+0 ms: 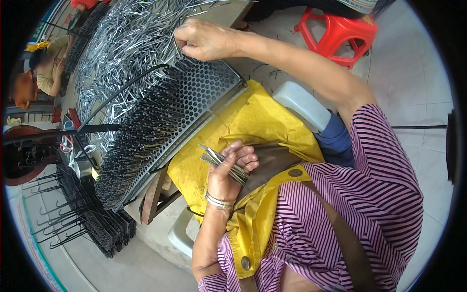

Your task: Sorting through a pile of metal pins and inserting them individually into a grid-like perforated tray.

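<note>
My left hand (228, 170) is closed around a small bundle of thin silver metal rods (214, 156), held over the yellow apron on my lap. A light bracelet circles that wrist. Stretched out to the far edge of a perforated metal rack (202, 85), my right hand (206, 40) has its thumb and fingers pinched together, with a thin metal rod (177, 47) partly showing below them. Many dark, slender rods (146, 117) stand packed in the rack's left part and along its far side. Bare round holes show toward its right.
Beyond the rack, a large heap of loose silver rods (126, 44) covers the table. Stacked black racks with hooks (92, 209) stand at lower left. A red plastic stool (338, 34) is at upper right. Another person (51, 68) sits at far left.
</note>
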Tool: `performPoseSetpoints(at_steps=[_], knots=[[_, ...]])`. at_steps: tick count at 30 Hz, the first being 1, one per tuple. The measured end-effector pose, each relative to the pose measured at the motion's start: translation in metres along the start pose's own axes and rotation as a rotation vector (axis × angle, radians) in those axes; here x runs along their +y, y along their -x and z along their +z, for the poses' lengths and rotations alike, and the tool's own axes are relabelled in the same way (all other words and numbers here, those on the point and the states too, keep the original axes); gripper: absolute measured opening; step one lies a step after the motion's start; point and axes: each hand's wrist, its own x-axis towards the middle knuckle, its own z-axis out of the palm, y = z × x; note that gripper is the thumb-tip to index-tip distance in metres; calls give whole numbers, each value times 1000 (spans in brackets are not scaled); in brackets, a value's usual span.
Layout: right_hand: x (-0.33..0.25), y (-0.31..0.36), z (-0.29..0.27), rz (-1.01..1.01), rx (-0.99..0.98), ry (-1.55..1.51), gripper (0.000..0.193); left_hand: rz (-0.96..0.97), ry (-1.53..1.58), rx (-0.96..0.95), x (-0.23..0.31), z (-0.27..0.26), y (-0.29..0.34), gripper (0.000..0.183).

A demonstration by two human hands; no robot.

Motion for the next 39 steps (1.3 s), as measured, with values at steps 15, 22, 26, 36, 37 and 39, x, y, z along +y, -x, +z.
performPoseSetpoints(at_steps=[15, 22, 26, 36, 37, 39], knots=[[-103, 106, 13, 525, -397, -744, 20, -4, 7, -94, -1, 5, 4, 36], [-120, 115, 26, 656, -364, -1228, 13, -48, -94, -221, 2, 4, 6, 35], [-109, 124, 36, 685, -328, -1211, 9, -29, -101, -208, 2, 5, 6, 33], [-84, 114, 19, 832, -96, -1264, 8, 74, -159, -20, 0, 1, 7, 31], [-80, 112, 15, 824, -95, -1259, 8, 80, -162, -26, -1, 1, 7, 31], [-75, 102, 2, 813, -30, -1277, 7, 73, -116, -8, 0, 1, 7, 32]])
